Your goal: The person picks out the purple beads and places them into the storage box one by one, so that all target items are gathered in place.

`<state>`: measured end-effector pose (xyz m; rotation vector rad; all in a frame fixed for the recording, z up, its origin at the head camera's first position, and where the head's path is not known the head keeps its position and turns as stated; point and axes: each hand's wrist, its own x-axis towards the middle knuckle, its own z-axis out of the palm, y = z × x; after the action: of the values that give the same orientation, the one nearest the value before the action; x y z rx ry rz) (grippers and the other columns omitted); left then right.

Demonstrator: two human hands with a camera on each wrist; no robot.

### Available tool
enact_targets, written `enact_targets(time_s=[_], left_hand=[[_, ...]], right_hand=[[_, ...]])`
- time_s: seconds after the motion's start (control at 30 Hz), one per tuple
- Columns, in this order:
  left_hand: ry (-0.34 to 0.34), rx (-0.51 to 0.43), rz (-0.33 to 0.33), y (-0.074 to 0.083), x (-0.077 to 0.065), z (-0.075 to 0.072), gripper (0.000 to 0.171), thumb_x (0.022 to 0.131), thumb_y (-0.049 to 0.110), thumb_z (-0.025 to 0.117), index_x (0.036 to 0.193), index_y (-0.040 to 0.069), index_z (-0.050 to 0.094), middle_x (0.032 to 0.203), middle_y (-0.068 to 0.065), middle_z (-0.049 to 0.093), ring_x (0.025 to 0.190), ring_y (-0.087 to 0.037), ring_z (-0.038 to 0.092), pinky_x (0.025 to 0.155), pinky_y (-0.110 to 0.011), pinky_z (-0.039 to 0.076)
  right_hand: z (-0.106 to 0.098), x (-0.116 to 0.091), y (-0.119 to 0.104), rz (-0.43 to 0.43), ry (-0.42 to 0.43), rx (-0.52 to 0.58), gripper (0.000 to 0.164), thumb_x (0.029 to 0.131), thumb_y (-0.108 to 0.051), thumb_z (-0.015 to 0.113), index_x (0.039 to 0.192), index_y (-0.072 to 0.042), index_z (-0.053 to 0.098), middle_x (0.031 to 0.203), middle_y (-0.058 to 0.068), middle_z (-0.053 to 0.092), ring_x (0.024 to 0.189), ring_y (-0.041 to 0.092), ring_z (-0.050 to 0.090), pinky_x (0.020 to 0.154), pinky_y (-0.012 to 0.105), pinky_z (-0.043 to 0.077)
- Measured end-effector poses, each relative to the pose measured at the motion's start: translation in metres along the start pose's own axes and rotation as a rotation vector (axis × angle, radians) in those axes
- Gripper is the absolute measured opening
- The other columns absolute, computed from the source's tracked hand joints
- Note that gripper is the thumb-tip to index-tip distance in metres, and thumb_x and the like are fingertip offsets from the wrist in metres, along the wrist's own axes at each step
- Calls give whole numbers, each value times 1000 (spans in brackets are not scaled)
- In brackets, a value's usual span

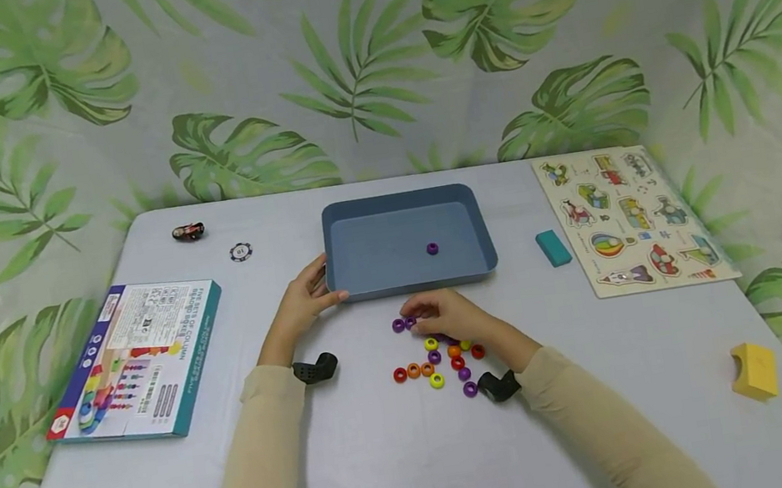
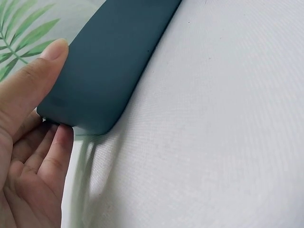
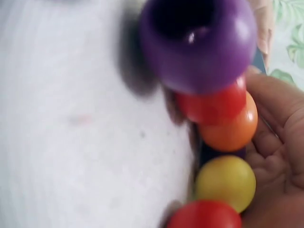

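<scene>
My left hand [image 1: 303, 301] grips the near left corner of a blue-grey tray [image 1: 412, 286], thumb over the rim and fingers underneath. The left wrist view shows the thumb [image 2: 56, 49] against the wall of the tray [image 2: 107, 71]. One purple bead [image 1: 432, 248] lies inside the tray. In front of it, my right hand [image 1: 451, 315] reaches down with index finger and thumb around a purple bead [image 1: 411, 322]. Another purple bead [image 1: 398, 325] sits just left of it. Close to the right wrist camera are a large-looking purple bead [image 3: 199, 57] and a yellow bead [image 3: 225, 183]; the fingertips are hidden there.
Loose red, orange, yellow and purple beads surround an orange bead [image 1: 413, 370] on the table. A boxed toy [image 1: 142, 357], poker chip [image 1: 240, 252] and small dark figure [image 1: 188, 232] lie left. A teal block [image 1: 553, 248], picture puzzle board [image 1: 634, 220] and yellow block [image 1: 755, 372] lie right.
</scene>
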<state>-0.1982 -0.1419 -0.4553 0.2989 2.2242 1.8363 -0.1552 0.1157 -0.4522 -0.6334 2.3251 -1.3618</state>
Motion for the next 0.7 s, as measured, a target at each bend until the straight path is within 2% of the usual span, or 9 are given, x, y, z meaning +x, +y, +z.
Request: enact_targets(time_s=[0.17, 0.3, 0.47, 0.6, 0.7], left_hand=[[12, -6, -6, -4, 2, 0, 80, 67, 11, 67, 132, 4, 20, 134, -11, 19, 119, -23, 23, 93, -23, 30], [12, 18, 11, -15, 6, -2, 83, 66, 16, 68, 132, 7, 19, 135, -9, 18, 120, -22, 23, 93, -24, 29], [26, 26, 23, -23, 9, -2, 83, 65, 19, 69, 132, 8, 20, 134, -7, 20, 119, -20, 25, 93, -23, 30], [34, 11, 18, -22, 9, -1, 83, 65, 18, 69, 132, 8, 21, 134, -6, 21, 118, -19, 26, 92, -21, 30], [24, -4, 13, -19, 8, -1, 83, 65, 16, 69, 132, 7, 21, 134, -7, 20, 119, -20, 25, 92, -21, 30]], right_hand=[[5, 7, 17, 21, 18, -58, 21, 75, -14, 61, 96, -16, 60, 92, -4, 56, 78, 10, 49, 71, 23, 44], [5, 9, 21, 20, 58, -75, 18, 76, -18, 61, 94, -19, 60, 89, -7, 55, 76, 9, 49, 69, 21, 45], [-6, 5, 10, 2, 114, 2, 24, 77, -18, 59, 100, -11, 59, 93, -4, 54, 82, 10, 52, 71, 21, 46], [-24, 8, 0, -51, 175, 102, 27, 77, -13, 58, 102, -1, 56, 95, 5, 56, 84, 15, 53, 72, 24, 47], [-41, 11, -5, -68, 240, 159, 28, 76, -12, 59, 101, 1, 55, 94, 9, 56, 85, 17, 54, 71, 25, 47]])
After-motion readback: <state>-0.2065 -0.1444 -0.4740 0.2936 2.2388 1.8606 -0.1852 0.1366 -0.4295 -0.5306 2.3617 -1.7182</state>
